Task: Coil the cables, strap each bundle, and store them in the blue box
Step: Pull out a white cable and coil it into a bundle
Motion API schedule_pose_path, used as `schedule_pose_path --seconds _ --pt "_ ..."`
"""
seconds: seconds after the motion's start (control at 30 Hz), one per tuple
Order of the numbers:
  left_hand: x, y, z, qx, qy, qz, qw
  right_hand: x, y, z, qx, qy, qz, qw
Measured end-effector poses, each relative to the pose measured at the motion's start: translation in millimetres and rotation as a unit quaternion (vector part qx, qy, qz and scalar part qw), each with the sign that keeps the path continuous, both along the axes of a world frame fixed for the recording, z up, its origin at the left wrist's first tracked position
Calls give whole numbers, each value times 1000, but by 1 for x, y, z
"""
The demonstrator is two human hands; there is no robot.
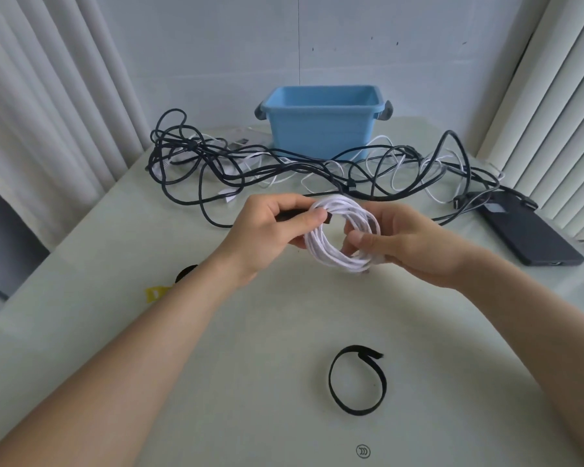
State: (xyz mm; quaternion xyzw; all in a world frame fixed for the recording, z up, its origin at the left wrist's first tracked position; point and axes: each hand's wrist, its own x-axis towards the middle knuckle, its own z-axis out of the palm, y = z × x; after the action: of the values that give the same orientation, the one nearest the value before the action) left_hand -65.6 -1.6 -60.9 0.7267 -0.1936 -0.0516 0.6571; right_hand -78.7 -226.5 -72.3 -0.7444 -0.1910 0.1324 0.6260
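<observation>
A coiled white cable point(331, 254) hangs above the middle of the table, held on both sides. My left hand point(270, 230) pinches a black strap point(329, 218) against the coil's left side. My right hand point(408, 244) grips the coil's right side, thumb inside the loop. A tangle of black and white cables point(284, 166) lies across the far half of the table. Behind the tangle stands the blue box point(321, 126), open at the top with nothing visible inside. A second black strap point(357, 379), curled into a ring, lies on the table near me.
A dark flat device point(530, 230) lies at the right edge with cable ends on it. A yellow strap point(157, 293) and another black strap point(186, 273) sit at the left, partly hidden by my left forearm. Curtains hang on both sides.
</observation>
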Motion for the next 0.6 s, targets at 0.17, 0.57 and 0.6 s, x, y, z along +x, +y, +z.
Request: schedule_pose_path --seconds 0.17,0.57,0.6 --pt "-2 6 11 86 -72 -67 991 -10 8 16 -106 -140 -44 983" --pt "-3 4 10 18 -23 -13 999 -19 23 17 -148 -191 -18 970" --pt "-2 4 9 9 -16 -9 1000 -20 24 16 -145 -190 -23 971"
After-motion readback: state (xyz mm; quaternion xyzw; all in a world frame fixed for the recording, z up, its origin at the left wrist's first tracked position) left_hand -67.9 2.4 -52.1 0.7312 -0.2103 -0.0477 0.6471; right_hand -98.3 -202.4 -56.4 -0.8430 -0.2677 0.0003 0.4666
